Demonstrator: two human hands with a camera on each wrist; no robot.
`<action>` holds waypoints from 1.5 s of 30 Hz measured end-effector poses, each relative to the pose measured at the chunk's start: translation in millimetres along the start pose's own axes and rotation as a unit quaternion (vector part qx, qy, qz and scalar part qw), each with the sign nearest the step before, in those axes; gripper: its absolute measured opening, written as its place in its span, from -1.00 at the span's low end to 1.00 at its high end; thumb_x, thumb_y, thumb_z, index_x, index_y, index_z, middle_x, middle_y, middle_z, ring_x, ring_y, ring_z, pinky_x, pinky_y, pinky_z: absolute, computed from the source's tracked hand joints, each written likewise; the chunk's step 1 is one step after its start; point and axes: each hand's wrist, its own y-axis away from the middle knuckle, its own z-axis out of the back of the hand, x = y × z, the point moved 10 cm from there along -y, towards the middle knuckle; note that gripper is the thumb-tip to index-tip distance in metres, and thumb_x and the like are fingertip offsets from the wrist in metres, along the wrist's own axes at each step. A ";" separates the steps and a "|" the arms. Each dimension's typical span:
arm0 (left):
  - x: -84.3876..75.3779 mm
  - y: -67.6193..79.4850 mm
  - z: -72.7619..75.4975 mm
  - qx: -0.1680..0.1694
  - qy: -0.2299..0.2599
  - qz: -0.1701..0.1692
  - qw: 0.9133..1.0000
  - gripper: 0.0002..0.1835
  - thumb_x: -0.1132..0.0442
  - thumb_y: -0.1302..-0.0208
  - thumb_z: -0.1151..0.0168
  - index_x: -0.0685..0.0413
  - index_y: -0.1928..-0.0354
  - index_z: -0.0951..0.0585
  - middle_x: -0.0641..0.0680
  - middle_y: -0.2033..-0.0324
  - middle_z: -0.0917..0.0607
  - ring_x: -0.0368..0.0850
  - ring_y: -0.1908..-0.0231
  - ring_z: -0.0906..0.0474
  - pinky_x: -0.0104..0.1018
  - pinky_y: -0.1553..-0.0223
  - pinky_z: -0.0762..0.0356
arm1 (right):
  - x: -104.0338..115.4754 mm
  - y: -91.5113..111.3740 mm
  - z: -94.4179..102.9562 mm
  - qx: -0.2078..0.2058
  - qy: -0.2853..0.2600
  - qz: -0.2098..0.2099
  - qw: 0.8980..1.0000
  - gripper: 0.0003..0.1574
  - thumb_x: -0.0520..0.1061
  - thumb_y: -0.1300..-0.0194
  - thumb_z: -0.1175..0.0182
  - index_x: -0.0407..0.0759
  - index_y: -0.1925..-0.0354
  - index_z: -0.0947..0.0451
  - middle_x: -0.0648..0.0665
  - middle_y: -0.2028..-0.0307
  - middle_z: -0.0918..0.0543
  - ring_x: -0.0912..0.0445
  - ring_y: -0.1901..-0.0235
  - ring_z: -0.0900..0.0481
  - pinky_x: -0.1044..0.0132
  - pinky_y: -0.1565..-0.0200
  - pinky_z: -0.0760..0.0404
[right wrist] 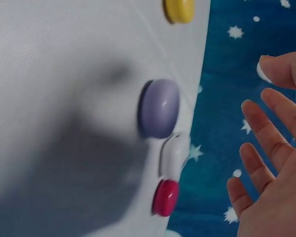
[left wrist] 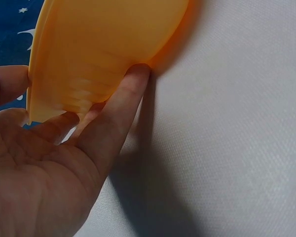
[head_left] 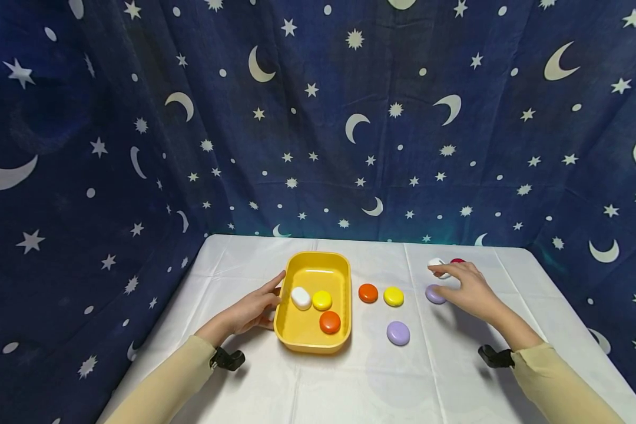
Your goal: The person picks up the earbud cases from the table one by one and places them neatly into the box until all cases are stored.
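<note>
A yellow tray [head_left: 312,347] holds a white [head_left: 300,298], a yellow [head_left: 322,300] and an orange rounded glossy piece [head_left: 330,322]. My left hand [head_left: 253,310] rests against the tray's left side; in the left wrist view its fairly straight fingers [left wrist: 116,116] touch the outer wall. Over the right part of the table, my right hand [head_left: 469,290] hovers with fingers spread and nothing held. Around it lie a purple piece [right wrist: 160,108], a white piece [right wrist: 175,155] and a dark pink piece [right wrist: 166,197], the last partly hidden by the hand in the head view.
Between tray and right hand lie an orange piece [head_left: 368,293], a yellow piece [head_left: 393,296] and another purple piece [head_left: 398,333]. A white cloth [head_left: 360,388] covers the table. Dark blue curtains [head_left: 318,129] with moons and stars stand behind and at both sides.
</note>
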 end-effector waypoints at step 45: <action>0.7 0.7 -0.7 0.000 0.010 -0.002 1.000 -0.17 0.28 -0.48 0.01 -0.43 -0.65 0.05 0.28 -0.57 -0.07 0.18 -0.05 -0.62 0.06 0.14 -0.73 | -70.7 5.6 -37.0 0.054 0.026 -0.108 0.992 -0.10 0.24 -0.04 -0.55 -0.16 -0.25 -0.58 -0.25 0.01 -0.66 -0.31 -0.09 -0.33 -0.31 -0.02 -0.22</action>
